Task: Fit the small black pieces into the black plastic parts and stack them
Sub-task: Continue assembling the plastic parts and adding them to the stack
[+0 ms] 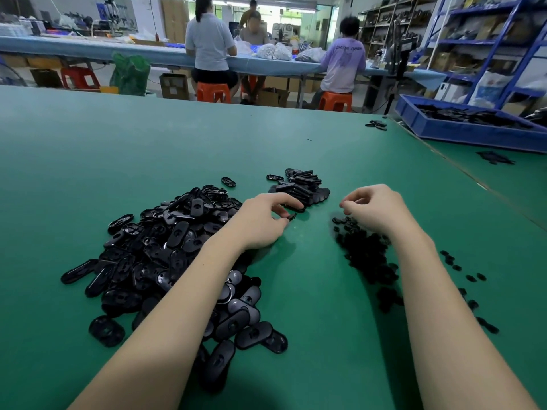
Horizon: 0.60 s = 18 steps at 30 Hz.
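Green table (177,149). A loose heap of black plastic parts (165,261) lies toward the near left edge; a stack of fitted parts (299,186) sits further in, near the middle. The small black pieces (367,255) are scattered toward the near right edge, under the right forearm.

The left hand (260,223) is seen pinching one black part (291,216) between thumb and fingers, just in front of the stack. The right hand (376,207) is held with fingers curled and tips together; whether a small piece is pinched there cannot be told (too small, too dark).

Risks judged: the heap may be swept by the left forearm; the leaning stack may be toppled by a careless placement; a piece may be seated crooked.
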{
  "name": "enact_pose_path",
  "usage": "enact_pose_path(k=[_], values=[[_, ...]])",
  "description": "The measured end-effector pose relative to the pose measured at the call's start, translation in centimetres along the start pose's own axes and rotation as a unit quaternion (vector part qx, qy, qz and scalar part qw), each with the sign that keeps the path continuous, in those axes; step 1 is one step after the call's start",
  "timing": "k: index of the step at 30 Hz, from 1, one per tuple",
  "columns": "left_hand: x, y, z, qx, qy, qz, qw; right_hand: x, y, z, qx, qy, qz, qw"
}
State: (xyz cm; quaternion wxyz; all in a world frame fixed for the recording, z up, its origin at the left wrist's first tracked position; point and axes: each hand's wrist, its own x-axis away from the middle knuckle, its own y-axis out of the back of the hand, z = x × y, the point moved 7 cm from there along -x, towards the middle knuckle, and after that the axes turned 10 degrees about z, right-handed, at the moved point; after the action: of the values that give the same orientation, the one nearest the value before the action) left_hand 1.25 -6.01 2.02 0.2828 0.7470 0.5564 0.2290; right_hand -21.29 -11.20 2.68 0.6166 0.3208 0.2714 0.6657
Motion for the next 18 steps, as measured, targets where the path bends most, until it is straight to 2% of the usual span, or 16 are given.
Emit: enact_pose_path(k=[3, 8, 18], values=[[0.0, -0.4, -0.1, 0.049, -0.001, 0.017, 0.999, 0.2, 0.2, -0.6, 0.016, -0.014, 0.009, 1.0], [-0.1, -0.5, 0.4, 0.181, 0.02, -0.01, 0.983, 0.2, -0.9, -0.4, 0.043, -0.016, 0.029, 0.999], [-0.5, -0.8, 0.8, 0.283, 0.022, -0.014, 0.959, 0.6, -1.8, 0.2, 0.098, -0.044, -0.003, 0.994]])
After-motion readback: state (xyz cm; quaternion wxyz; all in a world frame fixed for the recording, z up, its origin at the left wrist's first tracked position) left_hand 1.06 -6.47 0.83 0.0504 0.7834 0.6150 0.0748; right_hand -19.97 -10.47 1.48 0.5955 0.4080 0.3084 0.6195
